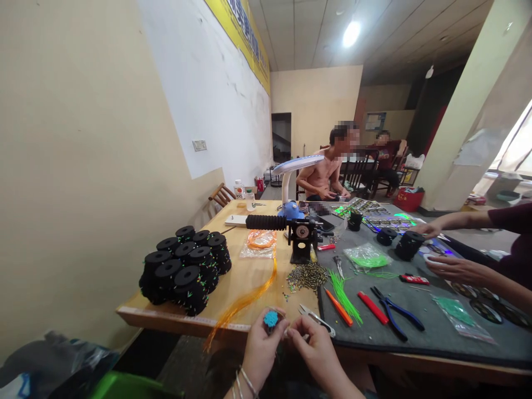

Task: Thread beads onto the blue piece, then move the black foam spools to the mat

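Observation:
My left hand (pixel 261 346) is closed in a pinch on a small blue round piece (pixel 271 318) at the near edge of the wooden table (pixel 245 277). My right hand (pixel 315 346) sits right beside it, fingers pressed together towards the left hand; what they hold is too small to name. Small silver snips (pixel 316 319) lie just beyond my right hand. An orange strand bundle (pixel 245 299) trails off the table edge to the left of my hands.
A stack of black spools (pixel 185 269) stands at the left. A black hand-crank winder (pixel 300 235), a bead pile (pixel 306 275), green strands (pixel 343 291), red tools and blue pliers (pixel 394 313) lie ahead. Another person's hands (pixel 451 266) work at right; people sit farther back.

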The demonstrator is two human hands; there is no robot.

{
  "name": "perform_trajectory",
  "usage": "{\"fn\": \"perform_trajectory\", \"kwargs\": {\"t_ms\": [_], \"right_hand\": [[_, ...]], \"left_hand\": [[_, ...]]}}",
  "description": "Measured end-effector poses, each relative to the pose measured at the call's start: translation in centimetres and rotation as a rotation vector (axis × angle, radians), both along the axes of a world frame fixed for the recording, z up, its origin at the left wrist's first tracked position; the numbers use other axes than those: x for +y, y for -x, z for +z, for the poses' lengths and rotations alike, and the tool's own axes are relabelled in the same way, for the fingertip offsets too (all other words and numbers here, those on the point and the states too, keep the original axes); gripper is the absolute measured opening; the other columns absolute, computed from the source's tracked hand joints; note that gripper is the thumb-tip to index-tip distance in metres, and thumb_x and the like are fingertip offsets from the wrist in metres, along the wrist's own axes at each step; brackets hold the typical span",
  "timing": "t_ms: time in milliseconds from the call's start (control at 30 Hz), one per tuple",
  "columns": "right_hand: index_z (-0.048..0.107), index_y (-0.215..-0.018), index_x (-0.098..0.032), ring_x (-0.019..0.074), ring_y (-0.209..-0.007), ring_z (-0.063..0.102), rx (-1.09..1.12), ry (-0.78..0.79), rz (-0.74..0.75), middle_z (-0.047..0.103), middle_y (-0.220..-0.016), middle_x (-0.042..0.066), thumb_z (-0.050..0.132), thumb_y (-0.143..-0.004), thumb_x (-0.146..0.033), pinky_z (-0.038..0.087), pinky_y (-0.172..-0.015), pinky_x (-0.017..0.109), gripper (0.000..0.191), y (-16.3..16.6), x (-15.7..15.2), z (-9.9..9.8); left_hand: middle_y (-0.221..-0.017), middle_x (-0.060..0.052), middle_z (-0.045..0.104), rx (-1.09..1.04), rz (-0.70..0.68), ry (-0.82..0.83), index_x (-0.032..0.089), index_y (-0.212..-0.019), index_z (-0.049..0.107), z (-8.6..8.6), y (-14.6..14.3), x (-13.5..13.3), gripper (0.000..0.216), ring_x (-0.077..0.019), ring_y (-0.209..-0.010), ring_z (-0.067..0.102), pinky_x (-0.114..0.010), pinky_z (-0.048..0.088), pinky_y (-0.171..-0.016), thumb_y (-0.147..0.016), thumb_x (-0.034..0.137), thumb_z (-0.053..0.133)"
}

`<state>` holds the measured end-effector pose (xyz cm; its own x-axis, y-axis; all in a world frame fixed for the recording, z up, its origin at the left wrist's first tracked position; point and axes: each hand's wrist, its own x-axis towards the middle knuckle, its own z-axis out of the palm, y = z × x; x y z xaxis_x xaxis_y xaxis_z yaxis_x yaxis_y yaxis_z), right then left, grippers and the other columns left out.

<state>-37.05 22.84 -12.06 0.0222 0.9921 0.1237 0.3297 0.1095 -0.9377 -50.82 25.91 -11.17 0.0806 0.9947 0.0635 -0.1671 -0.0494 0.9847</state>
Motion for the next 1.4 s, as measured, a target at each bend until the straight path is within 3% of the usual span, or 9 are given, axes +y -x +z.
{"fn": "perform_trajectory", "kwargs": {"t_ms": [200, 400, 667, 833, 1167, 1400], "right_hand": [[0.064, -0.094, -0.016, 0.0176, -0.071, 0.060, 0.024, -0.005, 0.051, 0.067, -0.076, 0.003, 0.061, -0.081, -0.040, 0.044, -0.065, 0.025, 0.028, -0.4, -0.5, 0.1], [0.062, -0.068, -0.017, 0.0145, -0.059, 0.055, -0.091, 0.008, -0.011, 0.063, -0.062, 0.001, 0.056, -0.083, -0.038, 0.038, -0.055, 0.022, 0.027, -0.4, 0.2, -0.6], [0.069, -0.087, -0.020, 0.0198, -0.072, 0.064, -0.006, 0.030, 0.062, 0.071, -0.078, 0.004, 0.061, -0.079, -0.040, 0.045, -0.065, 0.025, 0.024, -1.1, -0.1, 0.1], [0.063, -0.066, -0.019, 0.0183, -0.061, 0.058, -0.091, 0.031, -0.010, 0.065, -0.063, 0.002, 0.057, -0.080, -0.043, 0.040, -0.056, 0.024, 0.029, -1.1, 0.3, -0.1], [0.071, -0.084, -0.021, 0.0214, -0.076, 0.063, -0.146, -0.031, 0.010, 0.072, -0.082, 0.005, 0.060, -0.079, -0.042, 0.045, -0.067, 0.026, 0.024, -1.6, 0.0, -0.2], [0.067, -0.067, -0.021, 0.0204, -0.070, 0.061, -0.309, 0.004, -0.106, 0.068, -0.070, 0.003, 0.059, -0.078, -0.033, 0.038, -0.062, 0.026, 0.018, -1.1, 0.5, 0.8]], "left_hand": [[-0.070, -0.002, 0.066, 0.026, 0.028, -0.015, 0.015, -0.079, 0.066, 0.2, 0.1, 0.2, 0.032, -0.0175, -0.067, 0.061, -0.026, 0.050, -0.062, -0.063, 0.039, 0.078], [-0.071, -0.001, 0.065, 0.057, 0.012, -0.041, 0.015, -0.082, 0.066, -0.1, 0.1, 0.3, 0.028, -0.0171, -0.067, 0.060, -0.027, 0.049, -0.064, -0.067, 0.036, 0.076], [-0.075, -0.003, 0.066, 0.050, 0.008, -0.034, 0.015, -0.080, 0.066, -0.3, -0.2, 0.5, 0.027, -0.0193, -0.072, 0.062, -0.029, 0.050, -0.068, -0.065, 0.035, 0.076], [-0.073, -0.003, 0.066, 0.053, -0.011, -0.044, 0.015, -0.080, 0.065, 0.0, -0.4, 0.4, 0.027, -0.0195, -0.072, 0.062, -0.029, 0.050, -0.069, -0.064, 0.035, 0.077], [-0.074, -0.002, 0.067, 0.075, -0.018, -0.071, 0.016, -0.079, 0.065, -0.3, -0.6, 0.7, 0.021, -0.0196, -0.074, 0.062, -0.030, 0.050, -0.073, -0.066, 0.029, 0.075], [-0.070, -0.001, 0.064, 0.056, -0.050, -0.068, 0.015, -0.078, 0.065, 0.2, -0.8, 0.8, 0.024, -0.0167, -0.067, 0.059, -0.027, 0.049, -0.065, -0.066, 0.034, 0.075]]}}
